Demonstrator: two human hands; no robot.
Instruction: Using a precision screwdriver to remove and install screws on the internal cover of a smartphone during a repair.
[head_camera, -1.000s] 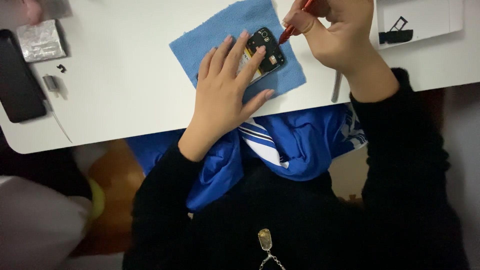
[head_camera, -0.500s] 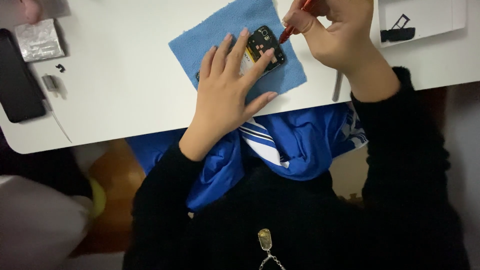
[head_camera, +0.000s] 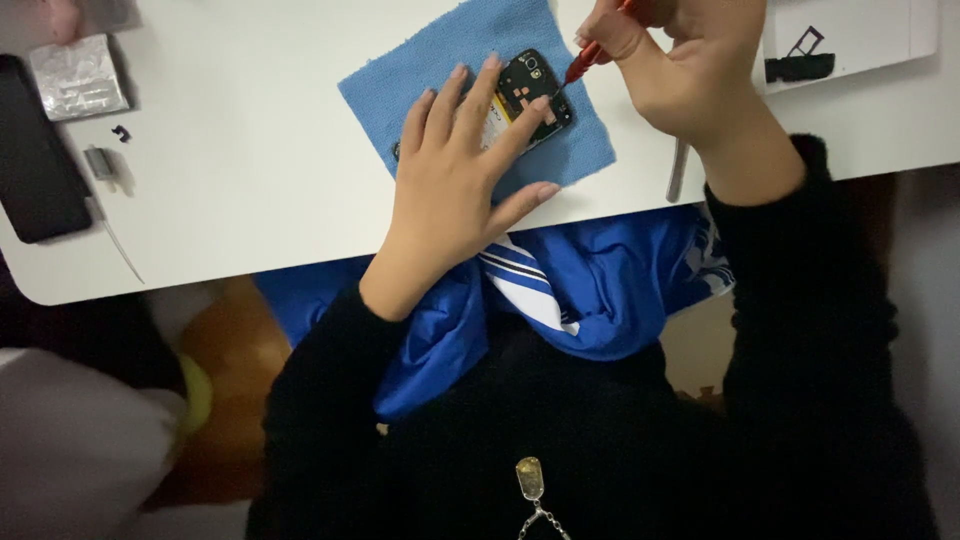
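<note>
On the white table (head_camera: 250, 180), a blue cloth (head_camera: 420, 75) lies near the front edge, black opened phone (head_camera: 535, 85) on top of it. My left hand (head_camera: 455, 185) lies flat over the phone's lower part, fingers spread, pressing it onto the cloth. My right hand (head_camera: 690, 60) pinches a red-tipped screwdriver (head_camera: 580, 62), tip touching the phone's top right corner. Black slab (head_camera: 35, 165) at the far left edge, silver foil packet (head_camera: 78, 78) just above it. Grey metal tool (head_camera: 678, 170) lies right of the cloth. Small grey part (head_camera: 98, 162) sits beside the slab.
</note>
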